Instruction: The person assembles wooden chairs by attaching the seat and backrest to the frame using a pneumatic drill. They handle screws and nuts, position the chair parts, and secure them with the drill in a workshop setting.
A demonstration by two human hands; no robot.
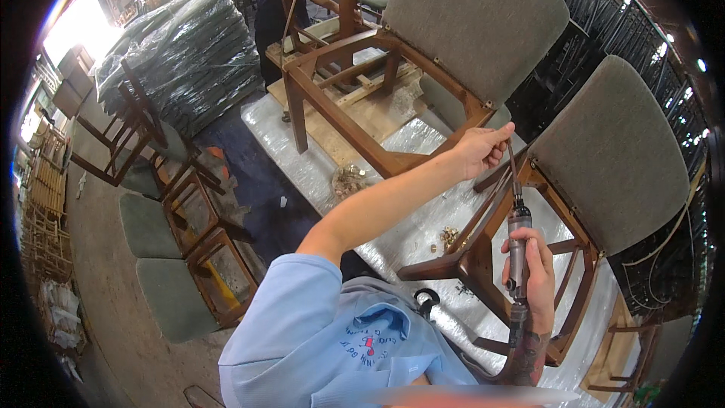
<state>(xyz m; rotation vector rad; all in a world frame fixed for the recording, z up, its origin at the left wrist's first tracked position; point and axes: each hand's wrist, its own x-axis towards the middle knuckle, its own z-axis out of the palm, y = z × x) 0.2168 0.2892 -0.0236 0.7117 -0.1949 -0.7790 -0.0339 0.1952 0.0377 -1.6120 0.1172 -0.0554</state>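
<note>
My right hand (538, 268) is wrapped round a grey, straight-bodied power screwdriver (519, 238), whose long thin bit points away from me. At the tip of the bit, my left hand (485, 153) is closed, thumb and fingers pressed together; whatever they pinch is too small to make out. Beneath the tool stands a brown wooden chair frame (472, 276), tipped over on the wrapped worktop. Its grey upholstered panel (615, 159) rises at the right. Further off, a second chair frame (362, 132) carries a similar grey panel (476, 23).
Small brass-coloured hardware (449, 238) and a plastic bag of parts (349, 180) lie on the plastic-covered worktop (317, 174). Across it another person (302, 0) handles a wooden frame. Chairs with green seats (162, 257) crowd the floor at left, near a plastic-wrapped stack (181, 60).
</note>
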